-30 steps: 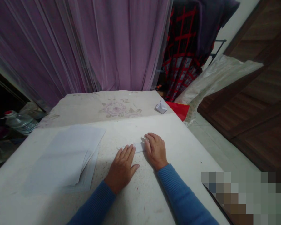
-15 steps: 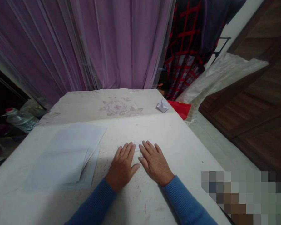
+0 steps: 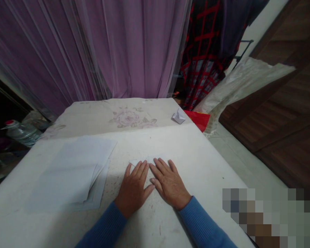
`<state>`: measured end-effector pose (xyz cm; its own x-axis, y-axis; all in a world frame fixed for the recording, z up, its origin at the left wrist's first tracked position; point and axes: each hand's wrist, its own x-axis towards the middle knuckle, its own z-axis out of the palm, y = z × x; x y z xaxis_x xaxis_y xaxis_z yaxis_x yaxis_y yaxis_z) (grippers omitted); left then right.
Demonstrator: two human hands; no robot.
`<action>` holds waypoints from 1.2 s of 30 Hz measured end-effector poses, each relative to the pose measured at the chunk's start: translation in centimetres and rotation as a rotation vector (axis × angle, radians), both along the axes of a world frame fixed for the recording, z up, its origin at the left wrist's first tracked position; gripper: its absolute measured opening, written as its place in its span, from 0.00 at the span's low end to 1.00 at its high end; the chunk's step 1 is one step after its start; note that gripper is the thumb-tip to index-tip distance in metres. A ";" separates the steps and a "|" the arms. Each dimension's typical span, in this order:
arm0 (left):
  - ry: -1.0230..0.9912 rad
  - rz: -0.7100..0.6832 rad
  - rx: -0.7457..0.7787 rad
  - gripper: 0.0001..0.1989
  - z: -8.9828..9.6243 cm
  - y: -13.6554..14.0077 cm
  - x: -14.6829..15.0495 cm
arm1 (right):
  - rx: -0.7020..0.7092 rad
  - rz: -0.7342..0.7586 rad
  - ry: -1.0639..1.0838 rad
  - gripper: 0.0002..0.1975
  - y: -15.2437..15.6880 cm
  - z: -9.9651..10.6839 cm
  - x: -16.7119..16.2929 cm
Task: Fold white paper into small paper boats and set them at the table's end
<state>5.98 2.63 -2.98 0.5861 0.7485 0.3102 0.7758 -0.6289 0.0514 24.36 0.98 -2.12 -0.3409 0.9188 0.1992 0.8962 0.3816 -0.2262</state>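
A small piece of folded white paper [image 3: 150,159] lies on the white table, mostly covered by my fingers. My left hand [image 3: 134,186] rests flat over its left part, fingers stretched out and thumb pointing right. Over its right part lies my right hand [image 3: 170,182], also flat with the fingers extended. The two hands nearly meet at the index fingers and thumbs. Only the far edge and the left tip of the paper show, so its full shape is hidden.
Left of my hands lies a stack of white sheets [image 3: 67,172]. A folded paper shape [image 3: 178,116] stands at the table's far right edge, near a red bag [image 3: 198,120]. A clear bottle [image 3: 23,132] is beyond the left edge. Purple curtains [image 3: 134,48] hang behind the table.
Both hands have slid slightly toward me, and their fingertips have come closer together. More of the paper's far edge and left tip now shows.
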 end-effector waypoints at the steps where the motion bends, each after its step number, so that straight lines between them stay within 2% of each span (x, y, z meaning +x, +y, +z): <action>1: -0.001 0.004 0.005 0.27 0.1 0.0 0.0 | -0.005 0.001 -0.005 0.24 -0.1 0.1 -0.1; 11: -0.023 0.033 0.028 0.27 0.4 -0.3 0.3 | -0.009 -0.029 -0.039 0.25 -0.1 -0.1 -0.2; 22: -0.008 0.042 -0.034 0.27 0.6 -0.5 0.3 | -0.032 -0.046 -0.071 0.25 0.1 -0.4 -0.3; 36: 0.072 0.073 -0.041 0.34 1.1 -0.9 -1.8 | -0.035 -0.264 -0.115 0.27 -0.8 0.0 -0.1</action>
